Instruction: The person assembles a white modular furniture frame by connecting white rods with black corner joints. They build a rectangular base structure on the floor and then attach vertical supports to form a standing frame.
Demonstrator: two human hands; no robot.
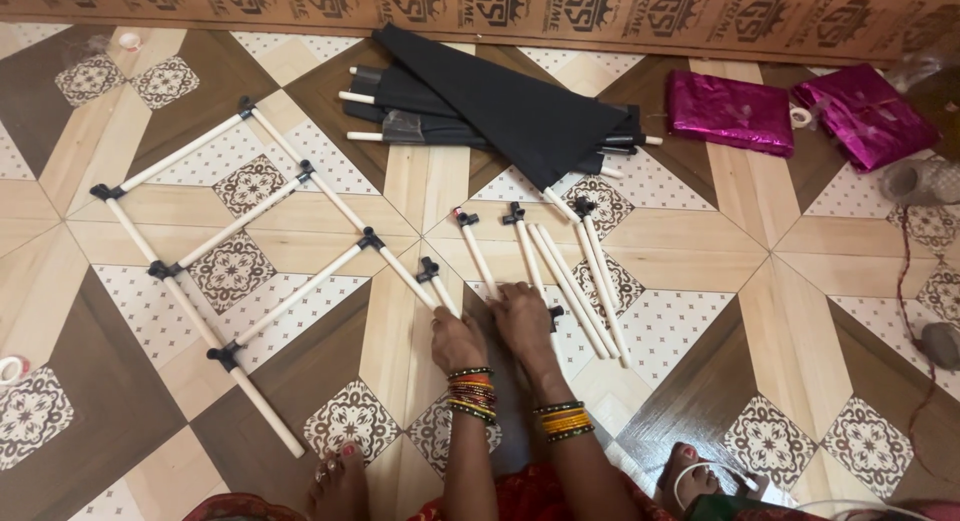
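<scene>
Looks like a home, work done on the floor of a living room. Patterned floor tiles (790, 271) in brown, cream and floral squares fill the scene. Far edge: a brown printed board (600, 6) along the wall. Person sits barefoot on the floor, near edge. Household clutter far right: shiny magenta wrapped bundles (730, 111). White rods with black joints (250, 226) and black fabric (500, 111) spread out, no workbench.

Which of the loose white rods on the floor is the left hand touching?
The left hand touches the leftmost loose rod, the short one with a black connector, lying nearest the assembled ladder-like frame.
</scene>
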